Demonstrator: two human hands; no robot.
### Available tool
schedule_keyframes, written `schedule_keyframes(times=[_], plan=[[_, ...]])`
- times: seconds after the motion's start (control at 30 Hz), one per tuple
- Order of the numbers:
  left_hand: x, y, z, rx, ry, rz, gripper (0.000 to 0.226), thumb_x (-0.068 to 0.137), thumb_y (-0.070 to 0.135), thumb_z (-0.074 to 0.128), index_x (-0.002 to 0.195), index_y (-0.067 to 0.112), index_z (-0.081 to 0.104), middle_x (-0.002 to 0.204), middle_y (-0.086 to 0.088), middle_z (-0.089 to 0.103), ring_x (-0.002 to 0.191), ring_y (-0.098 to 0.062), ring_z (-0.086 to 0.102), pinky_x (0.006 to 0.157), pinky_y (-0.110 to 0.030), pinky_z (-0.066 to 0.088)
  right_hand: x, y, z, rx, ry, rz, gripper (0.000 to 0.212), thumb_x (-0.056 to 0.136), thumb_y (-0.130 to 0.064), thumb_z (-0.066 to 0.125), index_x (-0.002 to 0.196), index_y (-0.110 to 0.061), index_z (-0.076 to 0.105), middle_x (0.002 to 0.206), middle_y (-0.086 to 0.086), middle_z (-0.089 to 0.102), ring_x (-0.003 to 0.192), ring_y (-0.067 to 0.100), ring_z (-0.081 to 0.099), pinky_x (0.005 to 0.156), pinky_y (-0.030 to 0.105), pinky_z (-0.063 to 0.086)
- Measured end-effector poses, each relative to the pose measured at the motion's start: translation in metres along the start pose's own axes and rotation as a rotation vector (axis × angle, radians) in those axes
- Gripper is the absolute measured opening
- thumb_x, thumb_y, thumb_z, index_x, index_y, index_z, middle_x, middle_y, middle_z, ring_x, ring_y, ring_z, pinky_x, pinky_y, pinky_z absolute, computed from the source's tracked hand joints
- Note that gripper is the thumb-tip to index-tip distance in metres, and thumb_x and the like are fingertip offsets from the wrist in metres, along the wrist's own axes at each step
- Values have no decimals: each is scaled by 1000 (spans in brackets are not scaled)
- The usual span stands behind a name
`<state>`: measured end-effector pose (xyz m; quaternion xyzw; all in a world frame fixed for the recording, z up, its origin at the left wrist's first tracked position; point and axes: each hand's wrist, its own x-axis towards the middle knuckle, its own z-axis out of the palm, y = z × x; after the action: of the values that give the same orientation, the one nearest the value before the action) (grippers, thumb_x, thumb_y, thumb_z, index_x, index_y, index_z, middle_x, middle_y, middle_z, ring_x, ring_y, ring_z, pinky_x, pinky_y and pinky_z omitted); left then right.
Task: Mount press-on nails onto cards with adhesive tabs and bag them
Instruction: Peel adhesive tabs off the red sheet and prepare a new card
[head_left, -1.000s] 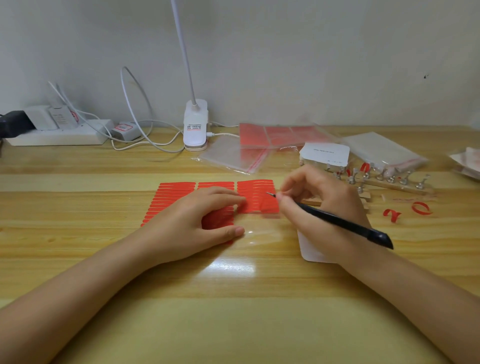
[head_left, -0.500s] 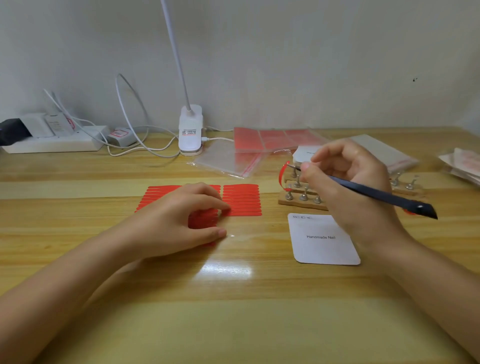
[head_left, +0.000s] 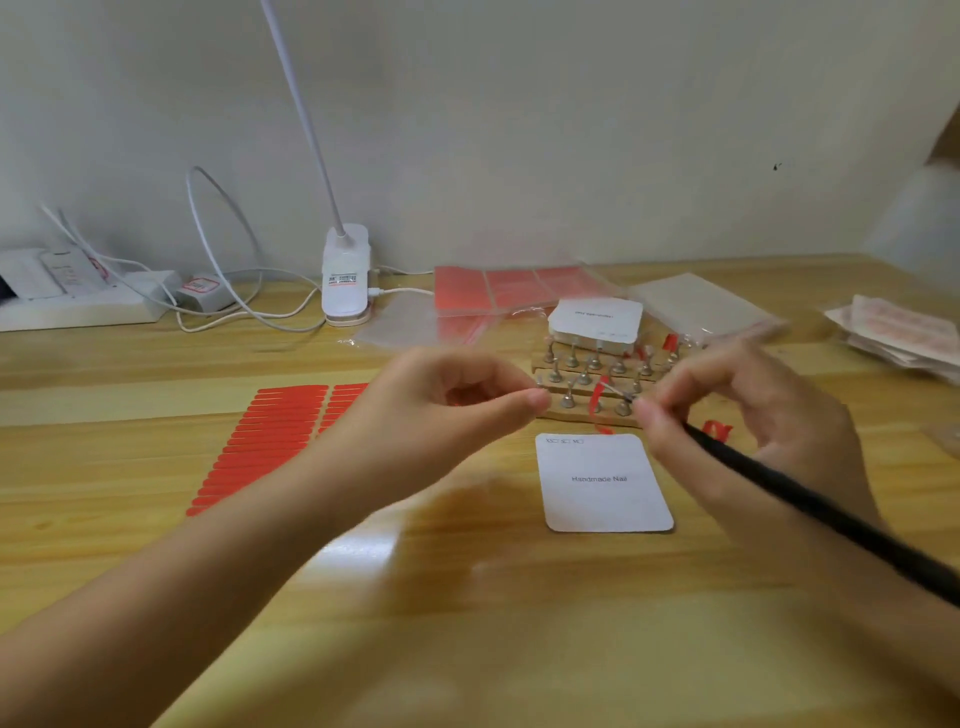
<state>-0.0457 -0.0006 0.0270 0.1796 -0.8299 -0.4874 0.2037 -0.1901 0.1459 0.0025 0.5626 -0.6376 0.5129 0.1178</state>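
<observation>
A white card (head_left: 604, 483) printed "Handmade Nail" lies flat on the wooden table. My right hand (head_left: 748, 415) grips black tweezers (head_left: 810, 512) whose tip holds a curled red adhesive strip (head_left: 598, 402) just above the card's far edge. My left hand (head_left: 441, 410) hovers left of the strip with thumb and forefinger curled toward each other, holding nothing I can make out. The red sheet of adhesive tabs (head_left: 275, 431) lies to the left, partly hidden by my left arm. Behind the card stands a wooden rack of metal nail stands (head_left: 587, 374).
A stack of white cards (head_left: 596, 322) sits behind the rack. Clear bags and red sheets (head_left: 498, 291) lie at the back, more packets (head_left: 904, 332) at the far right. A white clip lamp (head_left: 345, 275), cables and a power strip (head_left: 78, 306) occupy the back left.
My left hand has lifted off the red tab sheet and moved right toward the strip. My right hand carried the tweezers with the red strip down nearer the card.
</observation>
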Motion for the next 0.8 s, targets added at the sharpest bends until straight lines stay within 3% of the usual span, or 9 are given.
schedule_keyframes(times=[0.07,0.27,0.37,0.47,0.8], plan=[[3,4,12,-8,3,-32,31,60,54,61,72,27,71,62,3,61,57,-3,51,55,-15,44,-7,3,-2,-165,-2,-134,6,78,-18,60,74,-15,58,66,-3,59,70,6,52,71,4,37],[12,9,30,-39,64,-151,22,72,45,66,68,24,73,51,13,54,46,3,43,49,-14,38,-10,19,-2,-358,5,-471,11,77,-2,60,67,-5,63,60,3,57,59,17,48,71,26,39],[11,10,33,-78,65,-190,22,73,42,68,57,27,71,44,16,51,41,2,42,44,-11,36,-11,21,0,-417,-25,-543,12,79,0,59,72,-9,61,60,4,57,54,23,53,68,33,42],[11,10,36,-71,84,-216,26,71,42,71,50,27,68,45,15,54,38,3,44,42,-8,35,-10,21,1,-465,-53,-598,16,77,2,60,65,-7,64,58,4,57,52,24,54,65,36,42],[13,6,33,-71,65,-279,20,72,33,73,55,23,70,47,15,57,38,-1,44,42,-11,36,-8,15,1,-578,-84,-728,18,66,9,68,59,-7,64,55,3,56,48,23,51,62,33,42]])
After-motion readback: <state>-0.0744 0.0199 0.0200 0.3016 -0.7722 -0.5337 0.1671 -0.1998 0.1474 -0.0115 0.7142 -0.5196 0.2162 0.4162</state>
